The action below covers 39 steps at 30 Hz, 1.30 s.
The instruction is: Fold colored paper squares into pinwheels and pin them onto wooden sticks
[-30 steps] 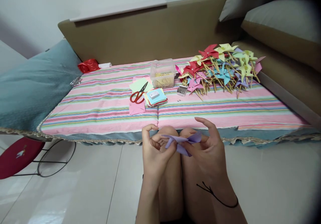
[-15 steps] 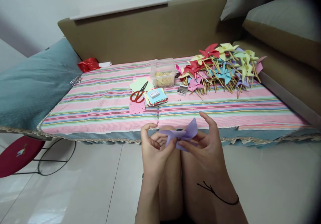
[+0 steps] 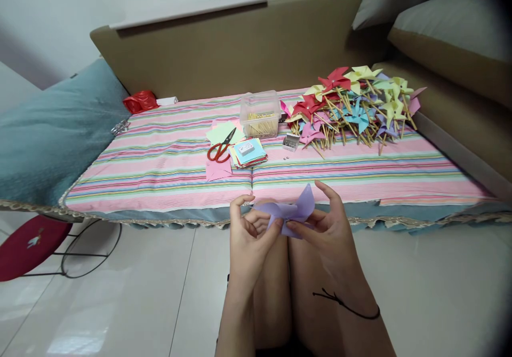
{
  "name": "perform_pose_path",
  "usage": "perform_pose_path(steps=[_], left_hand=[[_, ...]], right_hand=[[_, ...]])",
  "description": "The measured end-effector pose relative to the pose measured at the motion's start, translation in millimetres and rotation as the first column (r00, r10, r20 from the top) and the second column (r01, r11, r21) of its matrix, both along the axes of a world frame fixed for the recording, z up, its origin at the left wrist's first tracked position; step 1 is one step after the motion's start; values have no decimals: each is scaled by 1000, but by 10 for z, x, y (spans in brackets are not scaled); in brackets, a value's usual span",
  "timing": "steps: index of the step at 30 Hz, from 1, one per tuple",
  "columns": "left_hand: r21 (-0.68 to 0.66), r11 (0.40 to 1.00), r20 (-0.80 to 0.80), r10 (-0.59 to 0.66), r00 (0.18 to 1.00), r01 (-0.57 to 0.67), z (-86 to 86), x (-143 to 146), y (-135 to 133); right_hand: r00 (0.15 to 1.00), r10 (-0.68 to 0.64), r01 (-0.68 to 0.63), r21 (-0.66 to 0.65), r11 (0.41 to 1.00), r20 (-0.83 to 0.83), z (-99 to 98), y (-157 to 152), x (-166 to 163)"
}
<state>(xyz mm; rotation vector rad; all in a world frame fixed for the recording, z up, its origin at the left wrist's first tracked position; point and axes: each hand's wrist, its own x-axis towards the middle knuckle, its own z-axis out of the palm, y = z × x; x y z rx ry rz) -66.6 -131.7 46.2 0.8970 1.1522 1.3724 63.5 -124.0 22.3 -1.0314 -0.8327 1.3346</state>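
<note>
text: none legible | small white box (image 3: pixel 246 149): marks too small to read

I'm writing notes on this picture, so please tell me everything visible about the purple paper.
The purple paper looks thin, smooth and plain, with curved, pointed flaps like a pinwheel's. One flap on the right sticks up to a point; another part bends leftward. The left hand and right hand hold it near its middle, above the thighs. Fingers hide some of it.

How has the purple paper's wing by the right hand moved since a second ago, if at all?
Yes, upward: the purple wing lay below the front edge of the striped cloth in view; now its tip shows above that edge.
</note>
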Motion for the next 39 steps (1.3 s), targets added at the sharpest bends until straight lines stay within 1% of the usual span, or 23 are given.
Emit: perform_pose_path(steps=[4,9,15,19,22,24,26,29,33,39], left_hand=[[22,999,14,-25,1000,24,-15,-13,2],[42,997,31,-71,997,69,-26,-21,-5],[-6,994,32,-111,993,111,-7,-21,-8],[-39,994,47,-104,994,106,-18,-26,10],[-53,997,47,-54,997,56,-41,-39,19],[-65,998,37,-12,999,14,-57,-47,20],[-81,997,28,9,1000,-6,-74,-49,20],[-107,994,38,-29,999,33,-98,-40,21],[-114,988,65,-93,994,100,-117,-19,32],[-121,989,55,-78,995,84,-142,-17,66]], right_hand=[[999,-5,3,-32,999,-43,20,-2,8],[997,30,-34,-53,998,-67,35,-7,30],[992,98,-104,-74,992,-75,60,-16,49],[990,134,-137,-60,989,-51,26,-18,55],[990,143,-143,-41,989,5,-24,-14,54],[991,130,-129,-35,991,33,-49,-8,43],[993,113,-112,-29,993,24,-62,-1,25],[996,84,-85,-41,996,-21,-67,8,-6],[998,47,-49,-63,997,-40,-71,12,-31],[999,40,-42,-68,997,-20,-74,29,-38]])
